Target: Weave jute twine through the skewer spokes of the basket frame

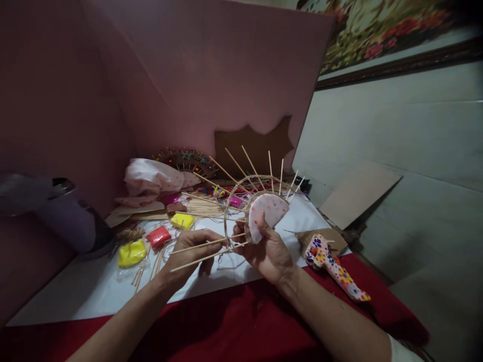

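In my right hand (272, 254) is a half-round craft piece (268, 213), covered in white cloth with reddish dots and edged with brown twine. My thumb presses on its cloth face. Thin wooden sticks (236, 162) fan out from its curved edge. Around the fan runs an arc of brown twine (225, 221), crossing the sticks partway out. My left hand (198, 246) is closed at the lower end of this arc, pinching the twine by the lowest sticks (196, 262). Its fingertips are partly hidden behind the sticks.
On the white-topped table (75, 296) lie yellow packets (132, 253), a red packet (158, 235), a stick bundle (204, 206) and crumpled dotted cloth (154, 176). A flower-painted piece (335, 266) rests at the right. Brown cardboard (251, 148) leans against the pink panel behind.
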The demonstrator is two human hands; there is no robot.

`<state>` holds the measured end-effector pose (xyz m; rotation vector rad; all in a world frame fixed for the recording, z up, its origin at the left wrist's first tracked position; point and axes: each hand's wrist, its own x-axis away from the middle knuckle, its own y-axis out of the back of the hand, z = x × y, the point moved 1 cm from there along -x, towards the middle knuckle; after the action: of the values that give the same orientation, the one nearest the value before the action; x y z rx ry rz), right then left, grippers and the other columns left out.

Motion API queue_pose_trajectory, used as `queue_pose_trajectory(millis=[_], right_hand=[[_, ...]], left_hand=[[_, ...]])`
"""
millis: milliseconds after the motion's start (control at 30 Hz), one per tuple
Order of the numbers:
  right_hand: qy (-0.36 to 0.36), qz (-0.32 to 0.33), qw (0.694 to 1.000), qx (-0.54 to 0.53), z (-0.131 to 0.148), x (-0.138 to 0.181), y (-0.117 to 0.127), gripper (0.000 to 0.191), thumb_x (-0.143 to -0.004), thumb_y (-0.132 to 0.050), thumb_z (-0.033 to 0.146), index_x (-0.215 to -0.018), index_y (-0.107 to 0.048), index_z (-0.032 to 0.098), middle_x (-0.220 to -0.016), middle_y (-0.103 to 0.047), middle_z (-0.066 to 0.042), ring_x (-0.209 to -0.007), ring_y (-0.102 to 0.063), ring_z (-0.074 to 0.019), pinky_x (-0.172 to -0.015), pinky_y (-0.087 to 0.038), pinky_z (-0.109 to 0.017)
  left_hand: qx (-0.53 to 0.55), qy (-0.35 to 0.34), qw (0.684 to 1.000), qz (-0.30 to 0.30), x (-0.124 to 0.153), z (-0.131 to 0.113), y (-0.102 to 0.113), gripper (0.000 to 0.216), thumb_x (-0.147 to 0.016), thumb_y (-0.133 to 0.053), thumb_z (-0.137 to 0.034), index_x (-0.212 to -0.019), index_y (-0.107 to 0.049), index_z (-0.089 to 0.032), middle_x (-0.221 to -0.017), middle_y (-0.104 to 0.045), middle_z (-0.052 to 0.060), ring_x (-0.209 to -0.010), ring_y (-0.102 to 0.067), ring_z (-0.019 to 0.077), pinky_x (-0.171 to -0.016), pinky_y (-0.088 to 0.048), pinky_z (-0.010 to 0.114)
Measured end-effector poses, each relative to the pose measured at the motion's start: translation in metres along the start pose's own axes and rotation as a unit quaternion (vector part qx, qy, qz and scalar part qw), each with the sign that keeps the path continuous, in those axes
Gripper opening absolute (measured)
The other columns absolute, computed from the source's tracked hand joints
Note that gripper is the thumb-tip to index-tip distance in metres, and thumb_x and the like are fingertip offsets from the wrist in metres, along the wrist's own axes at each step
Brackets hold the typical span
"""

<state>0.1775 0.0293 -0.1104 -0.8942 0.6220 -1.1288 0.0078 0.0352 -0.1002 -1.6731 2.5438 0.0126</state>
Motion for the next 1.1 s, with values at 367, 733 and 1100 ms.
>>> queue_pose_trajectory(millis=[367, 733, 1100], right_hand=[[0.016, -0.007, 1.0, 0.003, 0.001, -0.002, 0.002, 0.041, -0.081, -0.054, 0.048, -0.088, -0.065, 0.009, -0.074, -0.068, -0.007, -0.064, -0.062, -0.0142, -0.055, -0.05, -0.025], [0.03, 0.0, 0.999, -0.014, 0.0, -0.001, -0.001, 0.035, -0.078, -0.06, 0.045, -0.086, -0.065, 0.012, -0.073, -0.066, -0.005, -0.061, -0.058, -0.012, -0.052, -0.044, -0.021], [0.063, -0.012, 0.998, 0.014, -0.001, -0.001, -0.004, 0.031, -0.078, -0.06, 0.045, -0.089, -0.063, 0.016, -0.074, -0.069, -0.005, -0.064, -0.063, -0.0152, -0.057, -0.049, -0.025]], left_hand=[[-0.083, -0.011, 0.996, -0.039, 0.002, 0.001, -0.004, 0.015, -0.069, -0.069, -0.028, -0.076, -0.069, -0.015, -0.074, -0.069, 0.006, -0.046, -0.054, 0.0089, -0.04, -0.041, 0.019], [0.011, 0.001, 1.0, -0.028, 0.004, 0.003, -0.009, 0.014, -0.069, -0.068, -0.026, -0.076, -0.067, -0.014, -0.062, -0.066, 0.004, -0.054, -0.06, 0.014, -0.054, -0.047, 0.026], [-0.046, -0.081, 0.988, -0.12, 0.005, 0.007, -0.012, 0.02, -0.068, -0.068, -0.034, -0.08, -0.071, -0.017, -0.053, -0.054, -0.003, -0.047, -0.043, 0.0068, -0.042, -0.034, 0.018]])
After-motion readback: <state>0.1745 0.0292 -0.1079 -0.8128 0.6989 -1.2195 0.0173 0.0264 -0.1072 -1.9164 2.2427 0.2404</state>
